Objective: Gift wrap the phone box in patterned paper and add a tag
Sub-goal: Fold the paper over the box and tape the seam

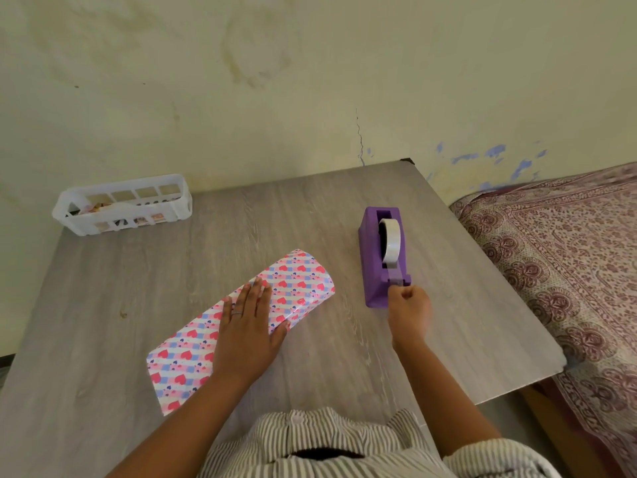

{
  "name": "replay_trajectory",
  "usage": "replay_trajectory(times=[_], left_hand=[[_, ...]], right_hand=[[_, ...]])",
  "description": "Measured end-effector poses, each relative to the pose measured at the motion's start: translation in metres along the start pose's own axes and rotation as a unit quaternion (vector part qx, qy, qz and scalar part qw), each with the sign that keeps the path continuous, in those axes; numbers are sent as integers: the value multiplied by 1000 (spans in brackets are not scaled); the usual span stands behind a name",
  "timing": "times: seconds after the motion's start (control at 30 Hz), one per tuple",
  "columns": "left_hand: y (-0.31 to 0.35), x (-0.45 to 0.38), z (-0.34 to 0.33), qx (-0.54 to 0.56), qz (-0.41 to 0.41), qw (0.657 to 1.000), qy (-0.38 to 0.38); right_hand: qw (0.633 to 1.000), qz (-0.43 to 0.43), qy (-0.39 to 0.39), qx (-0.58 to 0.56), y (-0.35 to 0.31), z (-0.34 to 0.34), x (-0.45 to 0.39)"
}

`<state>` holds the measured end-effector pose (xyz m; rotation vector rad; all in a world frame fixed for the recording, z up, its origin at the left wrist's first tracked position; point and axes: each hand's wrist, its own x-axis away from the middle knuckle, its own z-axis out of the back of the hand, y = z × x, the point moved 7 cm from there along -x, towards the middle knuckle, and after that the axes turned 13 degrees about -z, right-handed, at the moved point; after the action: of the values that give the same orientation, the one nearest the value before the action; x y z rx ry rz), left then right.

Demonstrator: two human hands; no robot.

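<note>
Left hand (pixel 246 326): fingers flat, holding heart-print paper (pixel 241 326) closed.
Right hand (pixel 408 305): pinches tape at dispenser (pixel 382 257).
Left: taping, ends, tag.

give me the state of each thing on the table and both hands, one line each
heart-patterned paper: folded over the box, ends open, lying flat
left hand: flat, pressing the paper down
right hand: pinching the tape end at the cutter
tape dispenser: upright, roll loaded
white basket: upright by the wall, small items inside
</note>
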<state>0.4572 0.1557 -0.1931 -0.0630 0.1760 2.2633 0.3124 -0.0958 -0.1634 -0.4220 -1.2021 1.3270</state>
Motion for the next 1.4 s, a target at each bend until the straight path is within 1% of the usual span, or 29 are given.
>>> replay_trajectory(times=[0.2,0.27,0.33,0.4,0.43,0.5,0.57,0.6,0.67,0.73,0.8,0.87,0.93,1.03,1.13,1.2,1.3,1.4], left_hand=[[0,1,2,5,3,1000,-13],[1,1,2,10,4,1000,-17],[1,1,2,12,6,1000,-20],[1,1,2,17,5,1000,-20],[1,1,3,22,5,1000,-18],[1,1,4,34,3,999,-15],[0,1,5,42,2,999,-12],[0,1,6,47,5,999,-10],[0,-1,7,58,10,998,-11],[-1,-3,9,70,16,997,-13],[-2,-6,11,81,23,995,-44],[-2,-8,16,61,28,994,-85],[-6,-7,30,30,41,993,-102],[-26,8,49,-1,73,990,-122],[-44,36,59,-16,72,988,-139],[-47,46,60,-25,64,982,-174],[-47,45,53,-13,73,972,-221],[-47,40,49,-16,93,972,-217]], right_hand=[[999,18,3,31,-2,-3,-2],[998,26,-2,56,-4,-2,-4],[993,41,-13,106,-10,-1,-8],[982,44,-24,183,-16,0,-12],[973,35,-28,224,-14,1,-16],[960,-9,-45,278,6,5,-21],[958,-41,-51,279,30,12,-22],[961,-35,-47,269,35,16,-20],[971,5,-42,235,31,21,-15],[981,41,-59,179,20,20,-7],[983,80,-73,146,9,15,4],[977,141,-76,141,2,7,15],[967,198,-83,140,-1,-1,24],[951,235,-121,162,-3,-16,33],[943,221,-163,189,5,-30,36],[938,218,-170,209,10,-36,37],[932,203,-187,234,11,-42,37],[927,160,-211,268,13,-46,34]])
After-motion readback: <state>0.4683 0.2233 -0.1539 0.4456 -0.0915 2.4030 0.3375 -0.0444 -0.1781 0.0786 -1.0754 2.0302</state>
